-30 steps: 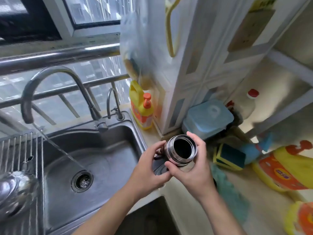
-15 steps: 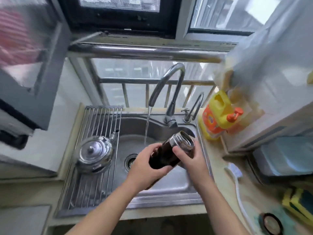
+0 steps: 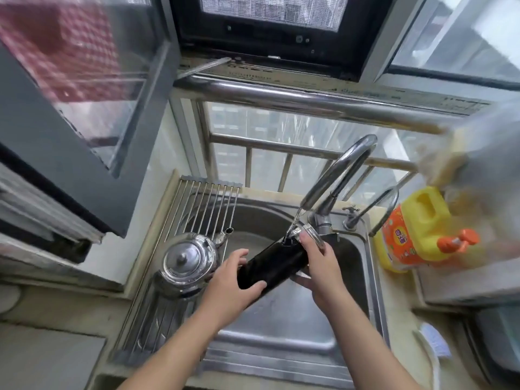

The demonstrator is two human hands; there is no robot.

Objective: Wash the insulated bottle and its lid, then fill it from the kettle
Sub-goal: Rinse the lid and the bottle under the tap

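Note:
The dark insulated bottle with a steel rim lies tilted over the sink, mouth up toward the tap. A thin stream of water from the spout strikes the bottle's mouth. My left hand grips the bottle's lower end. My right hand holds it near the mouth, fingers curled around the neck. A shiny steel kettle stands on the wire rack at the sink's left. The lid is not in view.
A roll-up wire drying rack covers the sink's left part. A small second tap and a yellow detergent jug with an orange pump stand at the right. A brush lies on the counter. An open window frame juts out at the left.
My view swung from the counter at the right to the sink. Both hands carried the bottle left and forward, bringing its mouth under the running tap.

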